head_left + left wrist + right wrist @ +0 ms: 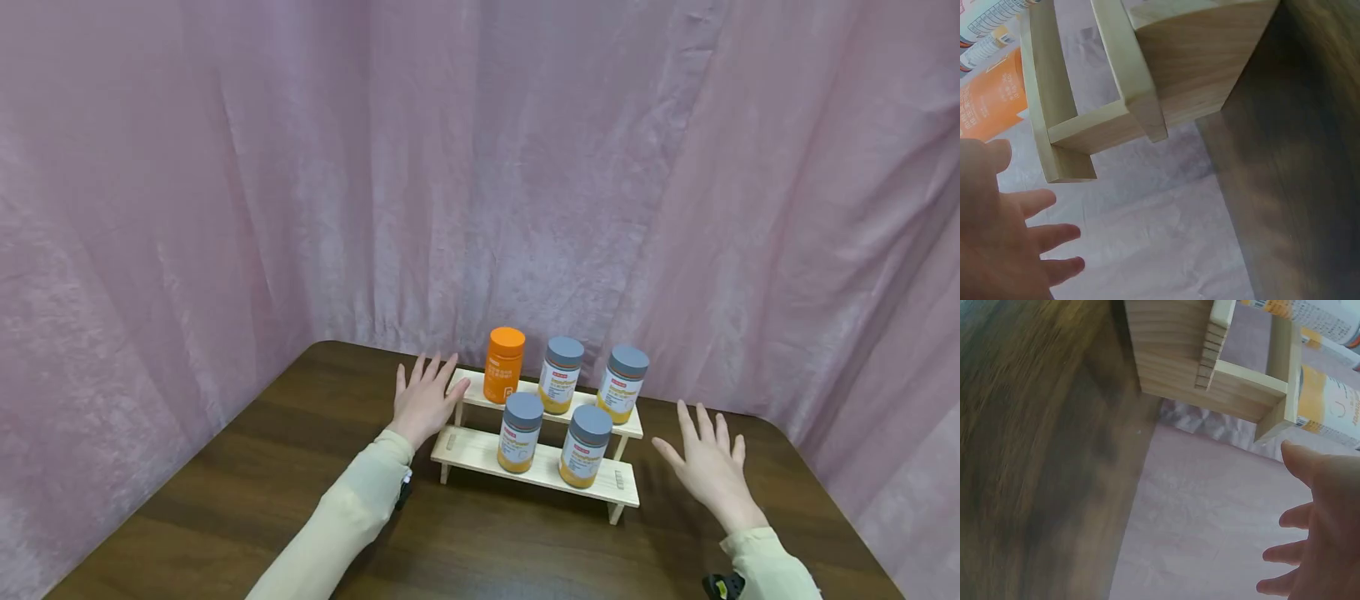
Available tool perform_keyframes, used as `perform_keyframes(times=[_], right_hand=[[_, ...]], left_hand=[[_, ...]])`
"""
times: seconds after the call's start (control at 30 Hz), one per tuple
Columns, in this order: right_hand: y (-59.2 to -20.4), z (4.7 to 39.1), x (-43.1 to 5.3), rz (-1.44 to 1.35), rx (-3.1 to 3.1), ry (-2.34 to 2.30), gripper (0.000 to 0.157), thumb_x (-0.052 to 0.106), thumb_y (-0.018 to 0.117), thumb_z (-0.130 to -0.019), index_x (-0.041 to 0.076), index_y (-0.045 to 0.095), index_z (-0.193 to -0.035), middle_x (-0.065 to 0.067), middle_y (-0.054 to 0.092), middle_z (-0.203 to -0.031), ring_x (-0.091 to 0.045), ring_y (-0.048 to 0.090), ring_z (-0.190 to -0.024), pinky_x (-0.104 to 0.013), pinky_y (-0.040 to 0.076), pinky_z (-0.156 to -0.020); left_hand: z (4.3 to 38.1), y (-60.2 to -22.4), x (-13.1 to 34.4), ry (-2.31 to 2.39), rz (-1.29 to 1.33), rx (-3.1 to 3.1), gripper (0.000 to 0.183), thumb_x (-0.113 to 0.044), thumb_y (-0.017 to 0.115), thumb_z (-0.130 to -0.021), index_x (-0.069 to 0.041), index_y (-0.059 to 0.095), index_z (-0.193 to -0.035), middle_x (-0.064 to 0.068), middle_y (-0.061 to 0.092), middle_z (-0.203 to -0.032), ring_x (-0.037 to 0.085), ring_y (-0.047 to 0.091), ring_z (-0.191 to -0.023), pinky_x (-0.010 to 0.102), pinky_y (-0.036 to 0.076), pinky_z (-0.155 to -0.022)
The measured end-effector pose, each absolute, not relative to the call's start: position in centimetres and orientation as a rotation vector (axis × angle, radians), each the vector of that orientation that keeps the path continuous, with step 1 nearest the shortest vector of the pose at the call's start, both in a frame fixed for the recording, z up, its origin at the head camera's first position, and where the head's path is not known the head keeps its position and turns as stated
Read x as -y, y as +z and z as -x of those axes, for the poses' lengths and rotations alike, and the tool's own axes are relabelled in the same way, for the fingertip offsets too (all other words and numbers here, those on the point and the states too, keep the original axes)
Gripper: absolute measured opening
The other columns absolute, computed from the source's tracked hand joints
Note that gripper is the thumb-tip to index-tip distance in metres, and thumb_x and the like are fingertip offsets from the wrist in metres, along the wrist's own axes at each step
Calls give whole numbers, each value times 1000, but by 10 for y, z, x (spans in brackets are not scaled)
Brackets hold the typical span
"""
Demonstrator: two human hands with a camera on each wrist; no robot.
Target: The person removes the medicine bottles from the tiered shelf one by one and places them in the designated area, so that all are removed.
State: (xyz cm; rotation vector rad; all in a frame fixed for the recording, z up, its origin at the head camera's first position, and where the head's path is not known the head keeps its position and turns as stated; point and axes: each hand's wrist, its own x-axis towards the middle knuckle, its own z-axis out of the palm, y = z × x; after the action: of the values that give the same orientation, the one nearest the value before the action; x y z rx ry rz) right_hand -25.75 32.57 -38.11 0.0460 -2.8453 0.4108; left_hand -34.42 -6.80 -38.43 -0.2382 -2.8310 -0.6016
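Hands, both empty, at either end of a two-tier wooden display stand (480,454). Left hand (426,402) wide, fingers fanned, thumb aimed at the near end of the upper tier (529,387). Right hand (708,467) equally wide, a little farther off, beyond the opposite end. Contact at the left thumb hard to judge — a gap in the left wrist view, a near overlap from the head.

Between the two hands, five upright containers. On the upper tier, just inside the left thumb, an orange-capped bottle (503,367); then, toward the right hand, a middle grey-lidded jar (559,385) and an end grey-lidded jar (622,392). On the lower tier (547,467), also between the hands, a left grey-lidded jar (520,442) and a right grey-lidded jar (583,457). Beneath everything, a dark wooden tabletop (480,550).

Step in hand, by judgement: a hover around the loaded stand, without any grasp. For the next move, probably a choice — left fingers around the orange-capped bottle, clear of the neighbouring jar, or both palms inward to the stand's ends, evenly, against toppling.
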Motion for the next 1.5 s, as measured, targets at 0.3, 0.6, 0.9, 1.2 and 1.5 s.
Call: perform_keyframes(times=[0.3,0.6,0.9,1.2,1.5], right_hand=[[-376,259,-324,-24,2814,456,82,57,41,-98,3,13,-153,-38,14,-151,-61,6,-138,-77,2,-104],[-371,264,-329,-24,2842,586,83,52,46,-98,0,12,-153,-38,14,-151,-59,9,-137,-77,6,-104],[-356,267,-333,-48,2808,776,83,46,47,-99,-9,10,-150,-41,16,-149,-60,16,-136,-73,20,-105],[-357,269,-314,-19,2689,994,77,43,48,-100,-6,15,-151,-34,26,-151,-52,25,-139,-65,26,-110],[-357,278,-305,4,2375,1352,57,37,48,-101,10,33,-149,-4,62,-129,-7,60,-116,-23,46,-97]], left_hand=[[342,-382,66,-661,228,2877,66,-59,33,-99,-24,25,-154,10,22,-161,36,6,-151,62,-5,-118],[346,-385,67,-660,260,2971,66,-59,34,-99,-28,19,-155,8,17,-162,37,8,-151,61,1,-119],[347,-383,74,-951,236,3037,84,-60,43,-96,-16,7,-156,23,41,-149,42,49,-130,56,39,-106],[345,-397,90,-1122,287,3149,93,-58,49,-94,-5,3,-155,27,31,-153,41,49,-130,54,39,-107],[348,-403,102,-1145,462,3280,80,-50,53,-95,6,30,-147,25,44,-145,23,68,-86,46,48,-98]])
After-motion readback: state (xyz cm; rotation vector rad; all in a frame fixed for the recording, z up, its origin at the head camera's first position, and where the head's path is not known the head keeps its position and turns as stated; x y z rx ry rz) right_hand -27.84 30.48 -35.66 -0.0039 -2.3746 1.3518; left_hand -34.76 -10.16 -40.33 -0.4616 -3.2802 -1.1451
